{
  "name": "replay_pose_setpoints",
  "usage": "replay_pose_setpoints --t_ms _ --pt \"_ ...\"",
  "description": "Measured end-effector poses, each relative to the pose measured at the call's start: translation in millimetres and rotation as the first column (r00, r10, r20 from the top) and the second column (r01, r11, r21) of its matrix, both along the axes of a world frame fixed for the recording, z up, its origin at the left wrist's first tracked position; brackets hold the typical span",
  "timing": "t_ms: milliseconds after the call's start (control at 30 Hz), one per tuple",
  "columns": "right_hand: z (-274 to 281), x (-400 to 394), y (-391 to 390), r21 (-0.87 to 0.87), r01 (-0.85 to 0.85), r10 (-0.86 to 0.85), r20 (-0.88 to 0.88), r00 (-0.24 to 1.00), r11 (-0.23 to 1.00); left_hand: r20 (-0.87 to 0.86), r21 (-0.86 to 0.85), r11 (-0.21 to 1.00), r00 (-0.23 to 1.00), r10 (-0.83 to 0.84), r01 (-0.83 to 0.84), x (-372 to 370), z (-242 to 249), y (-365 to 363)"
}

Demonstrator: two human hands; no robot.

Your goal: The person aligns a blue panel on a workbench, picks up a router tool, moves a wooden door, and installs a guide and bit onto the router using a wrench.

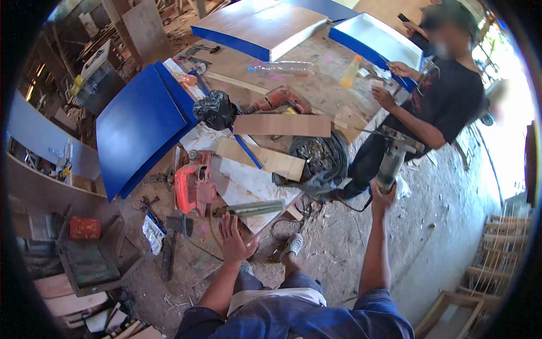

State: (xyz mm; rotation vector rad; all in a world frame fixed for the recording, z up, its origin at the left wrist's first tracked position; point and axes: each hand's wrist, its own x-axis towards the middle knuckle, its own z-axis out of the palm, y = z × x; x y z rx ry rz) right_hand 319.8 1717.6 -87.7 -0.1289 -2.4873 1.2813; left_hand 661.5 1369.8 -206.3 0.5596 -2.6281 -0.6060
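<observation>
My right hand (385, 195) grips the rear of a jigsaw (390, 164), held up off the bench on the right. Its flat base plate faces away from me, and a thin blade points left. My left hand (234, 240) is spread open at the near edge of the workbench (192, 248), holding nothing. Just beyond its fingers lie greenish-grey strips (257, 208) on a white panel (248, 181). A red power tool, apparently an electric planer (193, 183), rests to the left of that panel.
Blue panels (141, 124) lean at left. Past the boards (282, 125) lie a red drill (279, 101) and plastic bottle (282, 69). A black bag (319, 158) hangs near the bench edge. Another person (446, 90) stands at right, holding small items. A wooden crate (90, 260) sits lower left.
</observation>
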Motion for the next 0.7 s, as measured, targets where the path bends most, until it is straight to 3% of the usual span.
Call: replay_pose_setpoints --t_ms 100,200,233,267,300,367,400,467,500,533,567,600,667,700 --pt "21.1 120.2 9.0 -0.363 -0.072 0.088 0.029 0.996 0.929 -0.024 -0.014 0.999 0.999 -0.040 0.040 3.9 5.7 1.2" --pt "16.7 244.1 21.1 -0.172 -0.010 0.024 0.083 0.996 0.985 -0.163 0.040 0.963 0.953 -0.257 0.267 14.8 6.7 3.0" --pt "20.9 284.8 18.1 -0.121 -0.020 0.031 0.088 0.996 0.992 -0.303 0.024 0.931 0.890 -0.341 0.365 15.3 15.9 13.4" --pt "27.9 322.8 12.4 -0.066 -0.036 0.042 0.094 0.995 0.997 -0.313 0.259 0.820 0.847 -0.429 0.511 20.6 25.5 31.0" --pt "43.6 358.8 1.0 -0.169 -0.053 0.080 0.158 0.984 0.984 -0.336 0.475 0.639 0.796 -0.503 0.605 30.1 54.3 53.8" --pt "48.4 414.4 -18.0 -0.031 -0.150 0.151 0.045 0.988 0.988 -0.498 0.650 0.286 0.678 -0.540 0.705 57.8 107.0 97.3" --pt "62.5 438.7 -33.5 -0.038 -0.190 0.191 0.032 0.981 0.981 -0.552 0.760 0.112 0.726 -0.409 0.641 80.1 130.2 117.5" --pt "68.5 474.9 -62.1 0.143 -0.271 0.285 -0.085 0.955 0.952 -0.527 0.834 -0.277 0.838 -0.144 0.477 128.1 163.2 144.2" --pt "75.2 495.6 -73.1 0.129 -0.325 0.334 -0.054 0.941 0.937 -0.340 0.932 -0.202 0.918 -0.206 0.300 145.0 168.0 134.1" --pt "81.3 514.1 -82.0 0.113 -0.380 0.386 -0.028 0.922 0.918 -0.248 0.964 -0.138 0.958 -0.146 0.229 158.4 172.0 123.0" --pt "80.4 529.7 -88.1 0.068 -0.431 0.432 -0.006 0.902 0.900 -0.269 0.960 -0.112 0.959 -0.091 0.258 175.2 181.3 110.4" --pt "73.8 539.6 -94.7 0.022 -0.467 0.466 -0.115 0.877 0.884 -0.290 0.954 -0.086 0.956 -0.037 0.286 189.4 201.2 97.8" --pt "45.5 572.2 -98.9 -0.327 -0.595 0.634 0.019 0.773 0.735 -0.324 0.929 -0.153 0.940 0.110 0.338 222.6 200.0 77.0" --pt "48.1 580.7 -99.5 -0.375 -0.650 0.708 0.023 0.706 0.661 -0.323 0.916 -0.191 0.931 0.169 0.352 236.7 209.5 66.7"
